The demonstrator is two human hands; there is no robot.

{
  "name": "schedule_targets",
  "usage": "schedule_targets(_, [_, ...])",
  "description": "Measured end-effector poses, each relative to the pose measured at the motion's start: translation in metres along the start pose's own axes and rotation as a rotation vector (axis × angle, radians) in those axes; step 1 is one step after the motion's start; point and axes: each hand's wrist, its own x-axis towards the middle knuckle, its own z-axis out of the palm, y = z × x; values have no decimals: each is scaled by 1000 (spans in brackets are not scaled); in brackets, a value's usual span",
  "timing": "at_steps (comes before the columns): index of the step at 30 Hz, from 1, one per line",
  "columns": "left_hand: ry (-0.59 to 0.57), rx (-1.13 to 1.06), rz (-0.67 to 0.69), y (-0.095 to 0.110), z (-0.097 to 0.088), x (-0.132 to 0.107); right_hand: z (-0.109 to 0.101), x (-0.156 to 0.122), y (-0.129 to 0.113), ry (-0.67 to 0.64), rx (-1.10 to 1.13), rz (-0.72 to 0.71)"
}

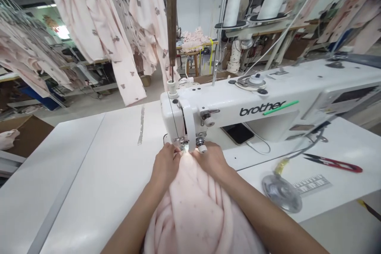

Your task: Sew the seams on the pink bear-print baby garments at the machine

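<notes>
A white sewing machine [214, 103] stands before me, its small lamp lighting the needle area. Pale pink fabric [196, 206] runs in folds from the needle down toward my body. On the left of the needle, my left hand [166, 162] pinches the fabric's edge, fingers bent together. My right hand [210, 158] lies on the fabric to the right of the needle, its fingertips partly hidden behind the machine's head and a tension knob. The fabric's edge under the presser foot is too small to make out.
On the table at right lie red-handled thread snips [333, 162], a clear round disc [281, 192] and a ruler-like strip [312, 184]. A phone [238, 133] with a white cable rests under the machine arm. Thread cones [233, 6] stand behind; printed pink garments [89, 20] hang at left.
</notes>
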Motion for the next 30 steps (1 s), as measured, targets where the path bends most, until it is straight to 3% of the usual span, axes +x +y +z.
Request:
schedule_targets(19, [-43,6,-31,3,-3,5,2,0,-1,43,-53,13])
schedule_targets(30, [-3,67,-22,1,4,6,7,2,1,30,-69,-6])
